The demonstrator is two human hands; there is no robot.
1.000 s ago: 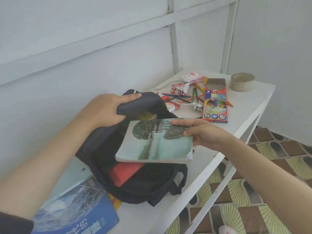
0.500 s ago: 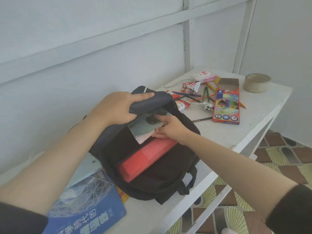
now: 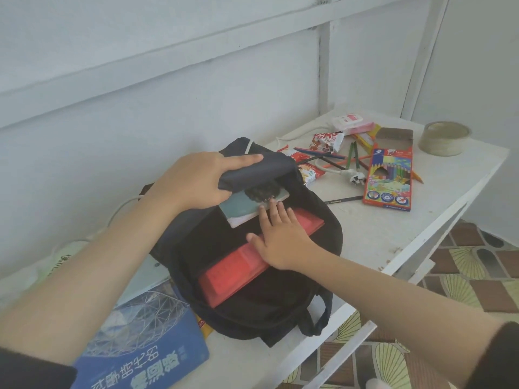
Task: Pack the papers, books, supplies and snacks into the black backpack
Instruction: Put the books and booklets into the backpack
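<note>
Close by, a blue book (image 3: 140, 346) lies on the surface (image 3: 379, 228) just beside the open black backpack (image 3: 280, 313), which has a red book (image 3: 233, 273) inside. The right hand (image 3: 283, 240) pushes a green book (image 3: 244, 209) into the bag with flat, straight fingers while the left hand (image 3: 193, 181) holds the flap (image 3: 261, 169) up with curled fingers; I think a deeper push comes next. The flap hides most of the green book, and far back the snacks (image 3: 325, 141) and pencil box (image 3: 389, 181) wait.

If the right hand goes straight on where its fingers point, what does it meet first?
The green-covered book: the right hand has its fingertips at the book's near edge. Just beyond, likely the backpack flap that the left hand grips.
</note>
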